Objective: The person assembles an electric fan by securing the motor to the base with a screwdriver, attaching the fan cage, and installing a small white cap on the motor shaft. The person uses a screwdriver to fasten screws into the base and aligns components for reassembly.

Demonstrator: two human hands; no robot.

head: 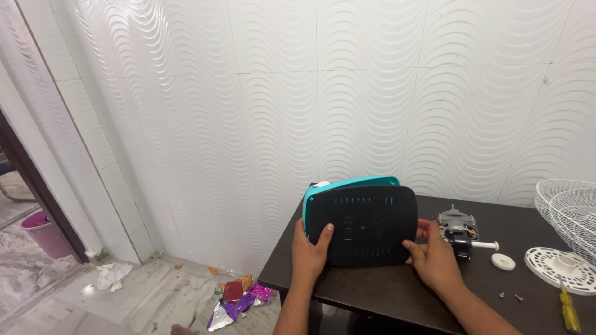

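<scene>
Both hands hold a fan base (362,224), a rounded teal shell with a black slotted bottom plate, tipped up on its edge near the back left corner of the dark tabletop (372,291). The left hand (310,252) grips its left edge, thumb across the black plate, and the right hand (433,257) grips the lower right edge, fingers on the plate. The base stands close to the white wavy tiled wall (347,93), so there is little room behind it; to its left the tabletop ends almost at once and drops to the marble floor (124,304), where crumpled shiny wrappers (239,298) and a scrap of white paper (112,274) lie. The front strip of the tabletop below the hands is bare. Just right of the right hand sits a small motor (457,232) with its white shaft pointing right, nearly touching the fingers. Further right lie a white round cap (503,262), two small screws (510,296), a white round grille hub (562,268), a yellow-handled screwdriver (568,308) and a white wire fan guard (571,214) at the right edge. A pink bucket (45,232) stands far left by the doorway.
</scene>
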